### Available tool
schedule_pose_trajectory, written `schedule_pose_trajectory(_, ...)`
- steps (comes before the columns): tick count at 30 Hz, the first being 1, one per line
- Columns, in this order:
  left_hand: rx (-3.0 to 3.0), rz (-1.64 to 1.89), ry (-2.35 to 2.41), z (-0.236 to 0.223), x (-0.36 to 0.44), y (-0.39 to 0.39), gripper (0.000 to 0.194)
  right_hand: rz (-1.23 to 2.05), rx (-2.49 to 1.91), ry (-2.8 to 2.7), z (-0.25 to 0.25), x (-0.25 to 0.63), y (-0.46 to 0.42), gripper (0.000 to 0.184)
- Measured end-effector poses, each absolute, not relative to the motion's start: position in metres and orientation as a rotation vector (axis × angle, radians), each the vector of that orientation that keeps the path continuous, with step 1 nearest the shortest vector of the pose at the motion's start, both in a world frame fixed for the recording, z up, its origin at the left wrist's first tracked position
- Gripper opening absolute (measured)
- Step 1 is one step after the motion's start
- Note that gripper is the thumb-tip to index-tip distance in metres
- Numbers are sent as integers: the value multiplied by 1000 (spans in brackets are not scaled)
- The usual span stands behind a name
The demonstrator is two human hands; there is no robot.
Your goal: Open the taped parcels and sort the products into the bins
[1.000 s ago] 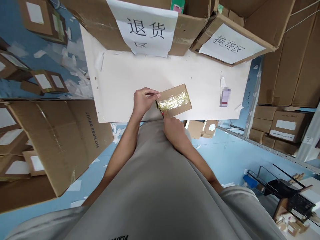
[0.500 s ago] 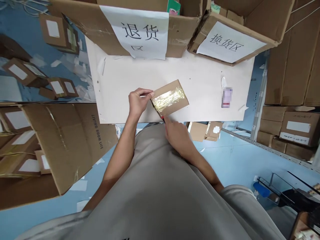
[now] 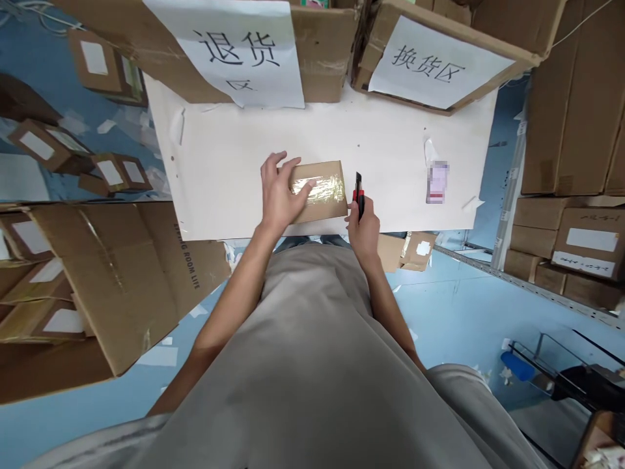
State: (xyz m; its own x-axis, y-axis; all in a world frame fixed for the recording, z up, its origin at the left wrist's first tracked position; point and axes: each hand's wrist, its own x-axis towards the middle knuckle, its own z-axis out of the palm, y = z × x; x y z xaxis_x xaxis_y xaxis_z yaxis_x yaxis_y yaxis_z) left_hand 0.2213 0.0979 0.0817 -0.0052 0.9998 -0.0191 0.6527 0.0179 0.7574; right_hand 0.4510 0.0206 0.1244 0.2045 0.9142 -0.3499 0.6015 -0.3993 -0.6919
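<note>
A small cardboard box (image 3: 319, 210) with shiny yellowish tape across its top lies near the front edge of the white table (image 3: 234, 202). At its left end my left hand (image 3: 280, 195) grips it, thumb on the taped top and fingers at the far left side. My right hand (image 3: 364, 231) is closed around a black and red utility knife (image 3: 359, 195), just right of the box. The knife points away from me, its dark tip standing beyond the fingers. My right fingertips are close to the box's right end; whether they touch it I cannot tell.
Two large open cartons with paper signs (image 3: 254, 65) (image 3: 434, 65) stand along the table's back. A blurred purple packet (image 3: 437, 182) lies on the right. Cartons on the left (image 3: 122, 280) and stacked boxes on the right (image 3: 586, 241) flank the table.
The knife has come away from the box's near left corner to its right side, pointing forward. The box has turned nearly square to me, and my left hand has shifted further over it.
</note>
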Motion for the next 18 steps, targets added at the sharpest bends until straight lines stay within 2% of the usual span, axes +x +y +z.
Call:
schedule_pose_trajectory(3,1852,686,1702,92,248,93,76,1088,-2078,-1399,125,452,15,50)
schedule_pose_trajectory(10,1889,534,1651,96,256,97,53,1078,-2053,-1565,129,454,20,51)
schedule_pose_trajectory(18,1888,524,1681,99,259,95,52,998,-2160,-1724,135,445,40,49)
